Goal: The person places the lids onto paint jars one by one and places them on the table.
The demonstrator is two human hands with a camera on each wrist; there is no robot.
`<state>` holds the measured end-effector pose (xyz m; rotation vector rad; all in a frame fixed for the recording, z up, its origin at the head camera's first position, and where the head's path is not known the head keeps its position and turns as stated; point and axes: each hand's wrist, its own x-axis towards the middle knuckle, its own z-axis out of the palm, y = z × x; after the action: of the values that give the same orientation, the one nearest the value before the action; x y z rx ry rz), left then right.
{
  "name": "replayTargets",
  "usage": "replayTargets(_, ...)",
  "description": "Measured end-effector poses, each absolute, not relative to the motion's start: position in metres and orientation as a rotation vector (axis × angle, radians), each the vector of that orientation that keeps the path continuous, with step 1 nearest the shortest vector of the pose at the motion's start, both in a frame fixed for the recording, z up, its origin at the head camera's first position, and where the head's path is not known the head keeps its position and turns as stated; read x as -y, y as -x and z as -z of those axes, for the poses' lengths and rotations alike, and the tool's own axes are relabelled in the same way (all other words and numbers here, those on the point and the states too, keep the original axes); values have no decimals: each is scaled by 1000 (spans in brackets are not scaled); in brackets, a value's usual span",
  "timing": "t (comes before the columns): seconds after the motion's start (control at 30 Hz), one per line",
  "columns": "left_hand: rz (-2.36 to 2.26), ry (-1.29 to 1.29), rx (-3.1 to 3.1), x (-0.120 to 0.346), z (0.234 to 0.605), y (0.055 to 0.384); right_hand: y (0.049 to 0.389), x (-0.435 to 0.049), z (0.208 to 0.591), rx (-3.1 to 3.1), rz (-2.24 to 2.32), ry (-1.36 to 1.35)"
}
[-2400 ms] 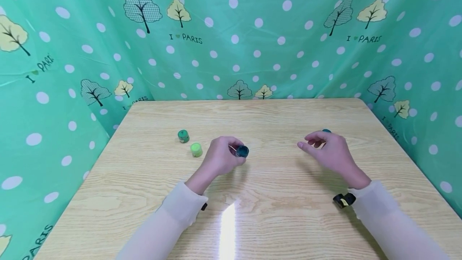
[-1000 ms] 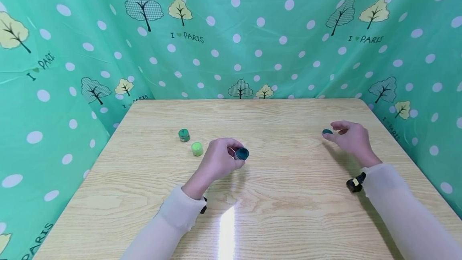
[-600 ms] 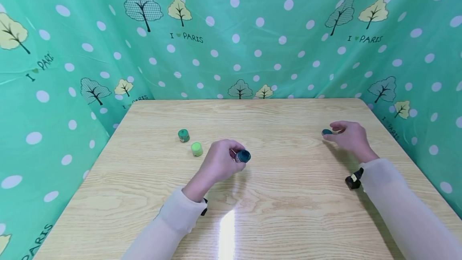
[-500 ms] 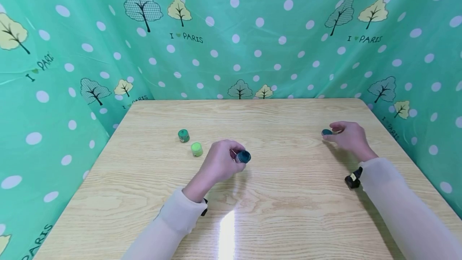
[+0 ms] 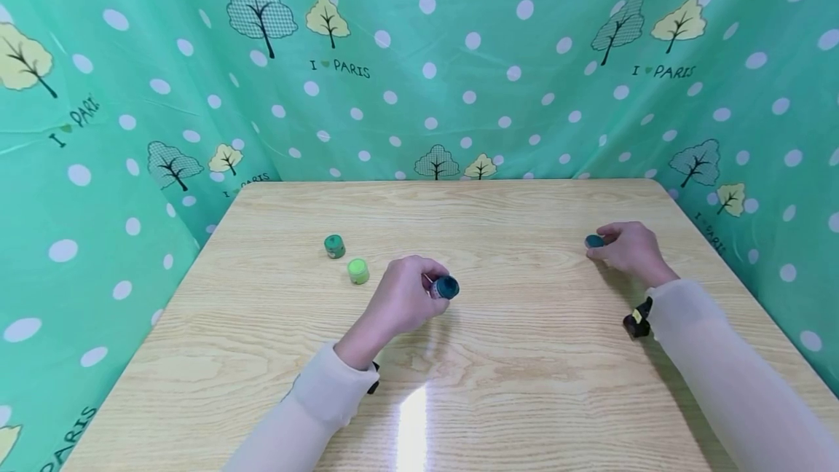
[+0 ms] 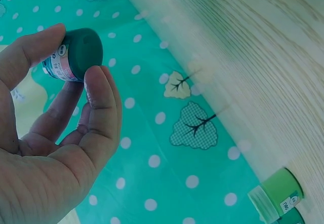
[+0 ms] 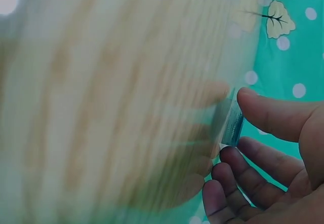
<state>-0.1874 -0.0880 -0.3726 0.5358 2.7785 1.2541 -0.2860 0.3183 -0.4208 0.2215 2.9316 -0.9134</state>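
In the head view my left hand (image 5: 409,293) holds a small dark teal paint jar (image 5: 446,287) above the middle of the table, pinched between thumb and fingers and tilted. The left wrist view shows the jar (image 6: 86,51) with a printed label on its side. Far to the right, my right hand (image 5: 632,248) pinches a small teal ridged lid (image 5: 594,241) at the tabletop. In the right wrist view the thumb is on one side of the lid (image 7: 233,125), the fingertips on the other. Its underside is hidden.
A dark green paint jar (image 5: 334,246) and a light green paint jar (image 5: 357,271) stand on the wooden table (image 5: 511,399), left of my left hand. A polka-dot curtain (image 5: 459,79) hangs behind the table and along both sides.
My right hand has moved right from short of the lid and now has thumb and fingers around it. My left hand, with the jar, has shifted slightly right and nearer.
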Motion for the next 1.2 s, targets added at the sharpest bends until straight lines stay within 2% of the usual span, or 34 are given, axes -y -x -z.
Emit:
replayTargets(0.47,-1243,-600,-2796,86,377,186,287,-316,420,-2953,841,-202)
replayTargets(1.2,-1234,-616,-2806,83,379,187,266,-298,409,-2893,1038,-176)
